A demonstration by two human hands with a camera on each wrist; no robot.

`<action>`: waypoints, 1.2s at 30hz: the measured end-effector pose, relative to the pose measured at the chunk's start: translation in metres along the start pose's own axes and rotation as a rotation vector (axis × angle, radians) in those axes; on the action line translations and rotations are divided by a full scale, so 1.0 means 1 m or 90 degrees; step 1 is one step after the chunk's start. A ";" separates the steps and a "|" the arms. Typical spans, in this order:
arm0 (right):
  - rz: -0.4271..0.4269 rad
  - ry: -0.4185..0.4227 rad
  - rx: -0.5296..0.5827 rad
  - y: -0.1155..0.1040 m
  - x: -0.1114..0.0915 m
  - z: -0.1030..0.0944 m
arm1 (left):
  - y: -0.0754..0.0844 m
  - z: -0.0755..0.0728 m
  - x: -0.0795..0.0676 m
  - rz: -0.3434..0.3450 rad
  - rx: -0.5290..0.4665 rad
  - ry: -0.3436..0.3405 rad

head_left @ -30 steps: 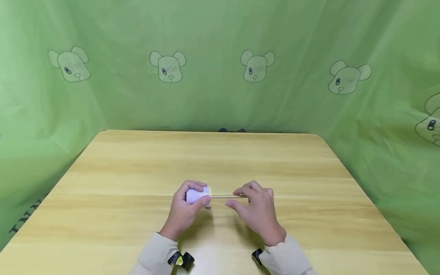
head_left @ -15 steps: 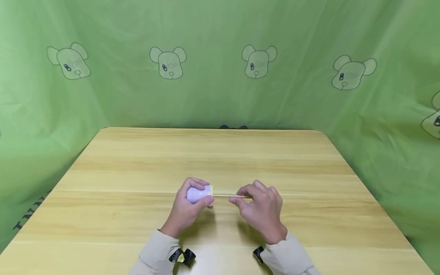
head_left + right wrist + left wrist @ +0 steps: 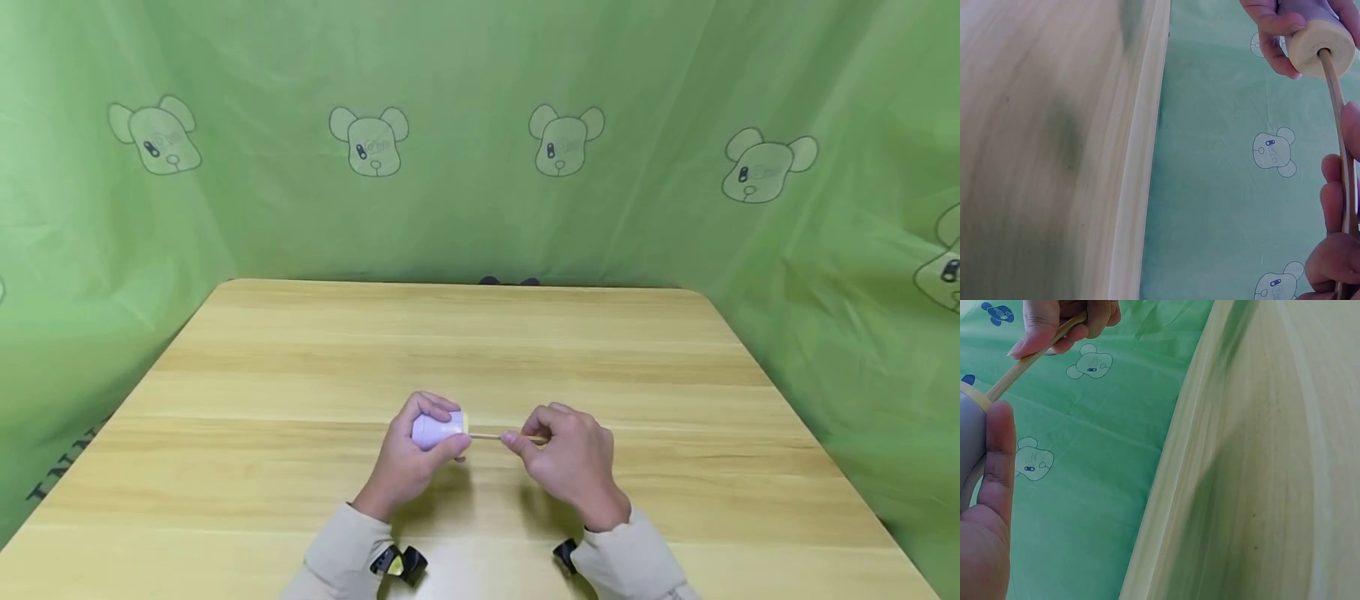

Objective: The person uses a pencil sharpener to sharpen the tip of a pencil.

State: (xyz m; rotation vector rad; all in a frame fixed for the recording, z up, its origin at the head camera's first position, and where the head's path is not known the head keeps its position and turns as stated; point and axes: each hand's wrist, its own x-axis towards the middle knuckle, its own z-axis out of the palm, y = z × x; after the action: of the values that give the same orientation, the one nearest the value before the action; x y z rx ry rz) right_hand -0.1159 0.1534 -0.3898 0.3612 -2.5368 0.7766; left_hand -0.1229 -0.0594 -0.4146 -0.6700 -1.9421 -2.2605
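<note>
My left hand [image 3: 401, 467] grips a lilac, barrel-shaped pencil sharpener [image 3: 435, 431], thumb along its near side. Its cream end face [image 3: 1307, 55], seen in the right wrist view, has a round hole. One end of a thin wood-coloured pencil [image 3: 485, 436] sits in that hole. Pinching the pencil between thumb and curled fingers, my right hand [image 3: 576, 462] is a short way to the right of the sharpener. The tip inside the hole is hidden, and the fingers cover much of the other end. Both hands are held above the table.
A light wood-grain table [image 3: 480, 342] lies beneath the hands. Green cloth [image 3: 465, 217] printed with bear heads hangs behind it and at both sides. A black wrist device [image 3: 401, 564] shows at the left sleeve, another [image 3: 565, 557] at the right.
The right fingers have curled in more tightly around the pencil. The left hand and sharpener have shifted slightly to the right in the head view; the pencil stays at the hole.
</note>
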 end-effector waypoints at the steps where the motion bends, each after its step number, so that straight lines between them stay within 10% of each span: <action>1: 0.011 -0.015 -0.001 0.000 0.000 -0.001 | 0.000 0.000 0.000 -0.003 0.001 -0.001; 17: 0.015 -0.108 0.015 0.005 0.003 0.000 | -0.005 0.001 0.002 -0.022 0.015 0.014; 27: -0.101 0.184 0.016 0.004 0.003 0.014 | -0.004 0.002 0.004 -0.045 -0.009 0.055; 36: -0.165 0.256 0.064 0.002 0.002 0.018 | -0.001 0.000 0.004 -0.044 -0.019 0.070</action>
State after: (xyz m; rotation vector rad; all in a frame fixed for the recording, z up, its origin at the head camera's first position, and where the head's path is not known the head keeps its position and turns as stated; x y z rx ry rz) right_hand -0.1248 0.1448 -0.4028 0.4995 -2.0345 0.7867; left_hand -0.1263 -0.0585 -0.4140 -0.4776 -1.9130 -2.3181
